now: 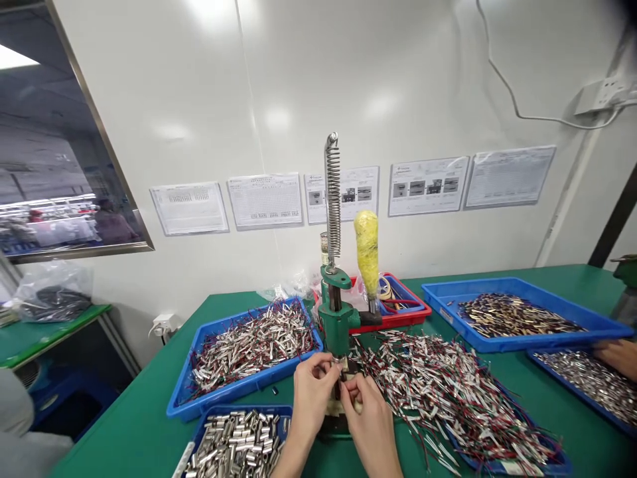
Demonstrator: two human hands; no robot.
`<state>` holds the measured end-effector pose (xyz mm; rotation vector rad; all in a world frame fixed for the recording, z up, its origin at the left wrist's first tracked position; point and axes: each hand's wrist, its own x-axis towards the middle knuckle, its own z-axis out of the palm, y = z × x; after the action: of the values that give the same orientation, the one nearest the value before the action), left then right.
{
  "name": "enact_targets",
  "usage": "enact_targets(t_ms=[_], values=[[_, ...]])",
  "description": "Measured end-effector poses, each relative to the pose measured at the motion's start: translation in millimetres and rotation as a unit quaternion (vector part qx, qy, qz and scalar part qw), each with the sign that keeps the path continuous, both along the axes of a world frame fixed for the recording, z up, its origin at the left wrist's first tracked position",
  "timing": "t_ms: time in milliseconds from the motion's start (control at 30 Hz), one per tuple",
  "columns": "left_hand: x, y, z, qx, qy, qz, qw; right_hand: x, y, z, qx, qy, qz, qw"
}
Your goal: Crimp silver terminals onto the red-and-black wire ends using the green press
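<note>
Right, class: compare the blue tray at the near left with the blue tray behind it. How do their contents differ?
The near blue plastic tray holds bare silver metal tubes with no wires; the larger blue plastic tray behind it holds silver tubes with red and dark wires attached. The near tray is cut off by the picture's edge; the far one shows whole. Both are blue, shallow, and rest on the green table.

Both forearms enter from the near edge of the view, at centre. The left hand (311,388) and the right hand (371,415) are bare: no gloves, no finger cots. No sleeve or cuff shows on either forearm up to the near edge. No ring, watch, strap or bracelet is visible on the fingers or wrists that show. The fingernails appear short and unpainted, though they are small in this view. Nothing more of the person's own body is in view.
</note>
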<state>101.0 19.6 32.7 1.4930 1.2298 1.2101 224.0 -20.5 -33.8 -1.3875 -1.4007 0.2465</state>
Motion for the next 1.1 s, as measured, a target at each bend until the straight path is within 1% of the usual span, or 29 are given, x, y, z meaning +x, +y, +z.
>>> enact_targets(t_ms=[100, 233, 333, 433, 500, 567, 633, 667, 733, 767, 833, 900, 933, 967, 1000, 1033, 1067, 1100], values=[[-1, 1, 2.6, -0.004, 0.005, -0.014, 1.000, 0, -1, 1.4, -0.002, -0.001, -0.007, 1.000], [1, 5, 6.0, 0.006, 0.027, -0.016, 0.999, 0, -1, 2.6, -0.001, -0.002, -0.003, 1.000], [4, 8, 4.2, 0.019, 0.024, -0.015, 0.999, -2, 2, 0.1, 0.008, -0.005, -0.009, 1.000], [6, 10, 1.4, 0.011, 0.014, -0.020, 1.000, -5, 2, -4.5, 0.021, -0.007, -0.009, 1.000], [6, 11, 1.2, 0.001, 0.007, -0.032, 0.999, -5, -3, -4.2, 0.027, 0.011, -0.006, 1.000], [5, 11, 2.0, -0.003, 0.001, -0.042, 0.999, 3, -9, 4.0, 0.028, 0.061, -0.026, 0.997], [1, 10, 2.3, -0.001, -0.004, -0.047, 0.999, 19, -9, 24.6, 0.028, 0.115, -0.054, 0.992], [-2, 8, 1.8, -0.003, -0.011, -0.049, 0.999, 29, -6, 40.3, 0.033, 0.140, -0.069, 0.987], [-10, 3, -0.6, -0.016, -0.024, -0.053, 0.998, 51, 13, 81.5, 0.048, 0.180, -0.071, 0.980], [-15, -1, -2.2, -0.026, -0.026, -0.059, 0.998, 60, 27, 105.6, 0.044, 0.205, -0.066, 0.976], [-24, -9, -5.4, -0.043, -0.020, -0.079, 0.996, 73, 59, 154.7, 0.045, 0.223, -0.061, 0.972], [-33, -18, -6.8, -0.047, -0.009, -0.096, 0.994, 78, 83, 196.8, 0.020, 0.234, -0.026, 0.972], [-36, -21, -6.5, -0.047, -0.009, -0.097, 0.994, 77, 88, 212.6, 0.007, 0.238, 0.004, 0.971], [-38, -24, -5.6, -0.044, -0.012, -0.090, 0.995, 76, 86, 224.2, 0.000, 0.241, 0.030, 0.970], [-40, -26, -4.2, -0.042, -0.017, -0.078, 0.996, 73, 79, 231.8, -0.003, 0.242, 0.053, 0.969], [-40, -26, -2.3, -0.040, -0.020, -0.066, 0.997, 70, 66, 235.8, -0.002, 0.242, 0.075, 0.967], [-40, -25, -0.1, -0.039, -0.022, -0.056, 0.997, 68, 51, 237.2, 0.025, 0.235, 0.106, 0.966], [-39, -24, 2.2, -0.035, -0.022, -0.050, 0.998, 66, 36, 237.0, 0.030, 0.221, 0.131, 0.966]])
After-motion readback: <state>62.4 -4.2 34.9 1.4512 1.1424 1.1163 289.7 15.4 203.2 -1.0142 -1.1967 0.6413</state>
